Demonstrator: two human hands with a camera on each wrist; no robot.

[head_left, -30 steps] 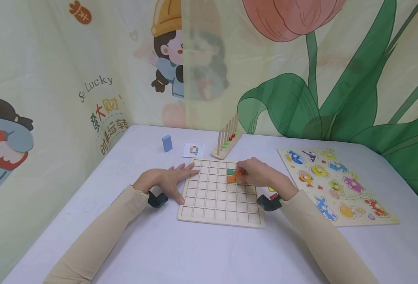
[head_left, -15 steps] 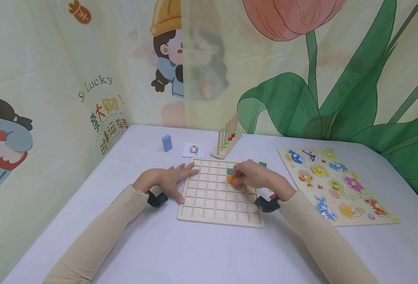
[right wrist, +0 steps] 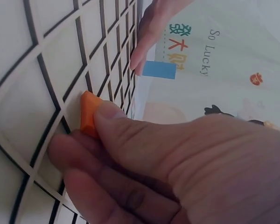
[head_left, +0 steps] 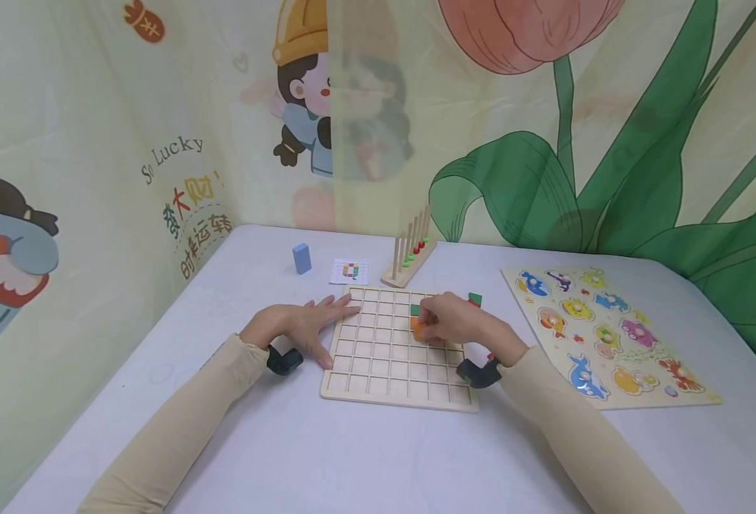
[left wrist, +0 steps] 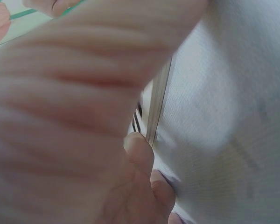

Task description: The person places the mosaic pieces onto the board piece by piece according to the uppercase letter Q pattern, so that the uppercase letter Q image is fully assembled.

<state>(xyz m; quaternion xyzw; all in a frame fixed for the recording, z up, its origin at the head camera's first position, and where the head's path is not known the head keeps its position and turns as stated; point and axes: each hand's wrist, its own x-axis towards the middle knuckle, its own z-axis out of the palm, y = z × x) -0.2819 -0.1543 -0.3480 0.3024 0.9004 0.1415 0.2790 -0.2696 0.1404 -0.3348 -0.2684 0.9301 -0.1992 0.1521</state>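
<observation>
A wooden grid board [head_left: 378, 370] lies on the white table. My right hand [head_left: 456, 319] pinches an orange square tile [right wrist: 87, 112] between thumb and fingers, low over the board's cells. In the head view, a green tile [head_left: 415, 310] and another orange tile [head_left: 414, 322] sit in the grid just beyond the held one. The right hand partly covers this area. My left hand [head_left: 307, 328] lies spread at the board's left edge, fingers straight, with fingertips on the frame. The left wrist view is mostly filled by that hand [left wrist: 65, 116].
Behind the board are a blue block [head_left: 302, 258], a small card with a coloured pattern [head_left: 350, 271] and a wooden peg stand [head_left: 390, 278] with red and green beads. A green tile [head_left: 475, 298] peeks out past the right forearm. An animal puzzle board [head_left: 647, 357] lies at right.
My right hand has shifted slightly left and nearer with the orange tile, from beside the placed orange tile to just in front of it. The left hand has stayed still.
</observation>
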